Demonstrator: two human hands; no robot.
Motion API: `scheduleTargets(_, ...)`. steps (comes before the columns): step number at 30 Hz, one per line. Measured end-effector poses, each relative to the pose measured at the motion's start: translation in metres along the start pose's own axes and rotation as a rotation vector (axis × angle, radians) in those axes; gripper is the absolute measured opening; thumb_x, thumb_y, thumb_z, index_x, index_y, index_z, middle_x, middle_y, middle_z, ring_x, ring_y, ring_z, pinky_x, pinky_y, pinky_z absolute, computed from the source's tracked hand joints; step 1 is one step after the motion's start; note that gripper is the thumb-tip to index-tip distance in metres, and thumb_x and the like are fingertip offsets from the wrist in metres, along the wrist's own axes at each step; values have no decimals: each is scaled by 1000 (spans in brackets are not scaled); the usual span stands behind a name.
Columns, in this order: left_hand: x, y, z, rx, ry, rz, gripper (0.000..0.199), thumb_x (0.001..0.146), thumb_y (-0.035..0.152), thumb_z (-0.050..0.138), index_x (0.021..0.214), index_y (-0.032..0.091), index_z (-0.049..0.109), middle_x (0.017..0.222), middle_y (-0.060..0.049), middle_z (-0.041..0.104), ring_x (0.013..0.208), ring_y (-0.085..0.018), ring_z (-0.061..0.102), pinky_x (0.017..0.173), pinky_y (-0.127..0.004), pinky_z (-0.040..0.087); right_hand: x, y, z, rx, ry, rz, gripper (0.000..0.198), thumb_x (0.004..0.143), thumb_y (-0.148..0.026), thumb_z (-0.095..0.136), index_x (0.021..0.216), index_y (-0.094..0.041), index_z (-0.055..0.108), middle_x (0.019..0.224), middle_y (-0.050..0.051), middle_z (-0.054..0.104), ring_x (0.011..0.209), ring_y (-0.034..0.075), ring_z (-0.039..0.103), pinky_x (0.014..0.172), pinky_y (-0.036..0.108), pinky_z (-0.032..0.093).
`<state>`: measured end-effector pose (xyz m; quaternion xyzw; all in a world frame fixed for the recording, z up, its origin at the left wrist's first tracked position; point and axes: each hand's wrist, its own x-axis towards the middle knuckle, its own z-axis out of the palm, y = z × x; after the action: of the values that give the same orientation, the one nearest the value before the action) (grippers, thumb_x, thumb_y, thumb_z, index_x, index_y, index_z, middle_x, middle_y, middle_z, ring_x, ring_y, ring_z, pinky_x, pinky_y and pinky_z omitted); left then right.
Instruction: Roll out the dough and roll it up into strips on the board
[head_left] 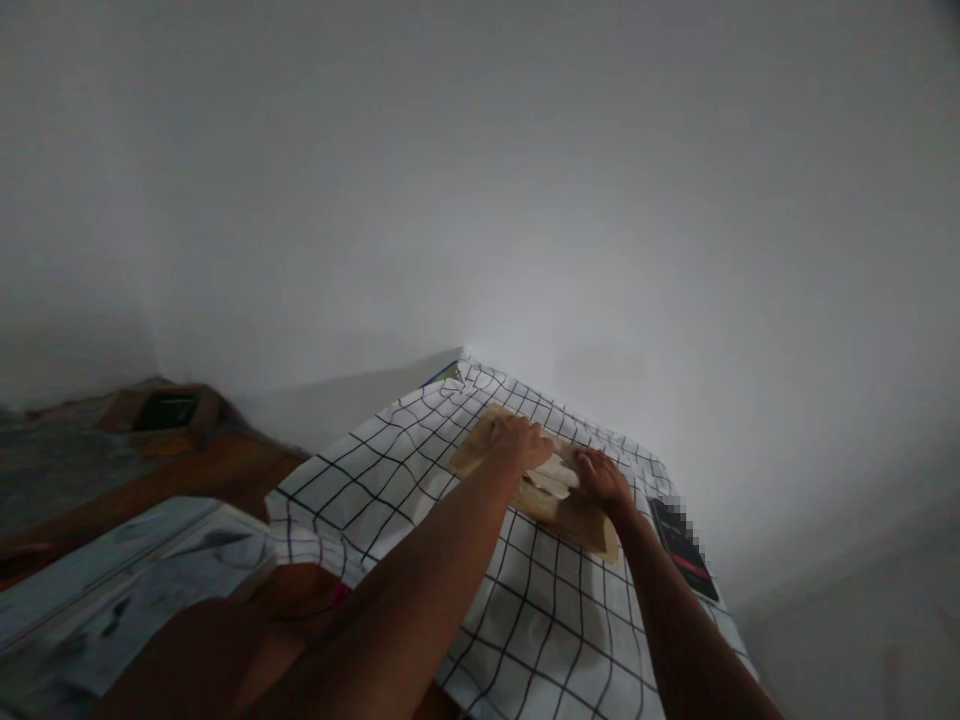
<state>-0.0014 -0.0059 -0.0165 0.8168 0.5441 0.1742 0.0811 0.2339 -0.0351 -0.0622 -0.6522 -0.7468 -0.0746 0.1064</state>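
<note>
A wooden board [570, 522] lies at a slant on a checked cloth. On it is a pale, soft-looking piece like dough [553, 478], flattened and uneven at its edges. My left hand [523, 442] is over the board's left part, fingers bent and pressed down at the piece's left side. Closer to the board's right end, my right hand [604, 480] has its fingers curled together at the piece's right side. Both palms face down, and the fingertips are partly hidden.
The white cloth with dark grid lines [375, 460] covers a table against a pale wall [480, 180]. A dark book-like item [684, 555] lies at the table's right edge. To the left are a patterned light surface [135, 600] and a brown box [165, 412] with a dark opening.
</note>
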Motion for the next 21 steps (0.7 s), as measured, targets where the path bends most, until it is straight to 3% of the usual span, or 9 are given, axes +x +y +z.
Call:
scheduleTargets(5,16,-2,2,-2,20,-28,47,103,45,45,120,15,77,124,-20,74,121,-35,67,102,-50,49,16,6,-1,6,-8,-56,43,107,-31,34,131,-24,69,135,11,71,135,26,58,123,49,36)
scheduleTargets(10,19,-2,7,-22,16,-54,45,102,45,46,119,17,77,124,-20,75,121,-34,66,103,-51,48,11,3,1,-33,-1,-50,46,107,-24,30,129,-20,69,138,13,69,137,25,56,124,48,35)
scheduleTargets(15,7,0,10,-9,63,-26,45,102,44,47,117,15,77,125,-22,74,123,-37,65,104,-53,46,-5,-7,0,2,-18,49,48,108,-28,28,133,-20,68,139,12,68,138,25,56,114,43,46)
scheduleTargets(21,-21,2,4,12,67,-3,42,101,38,46,122,15,74,127,-20,73,122,-36,64,105,-51,45,-29,-18,-6,-86,2,-14,45,103,-22,35,134,-24,68,143,7,67,140,23,53,118,41,43)
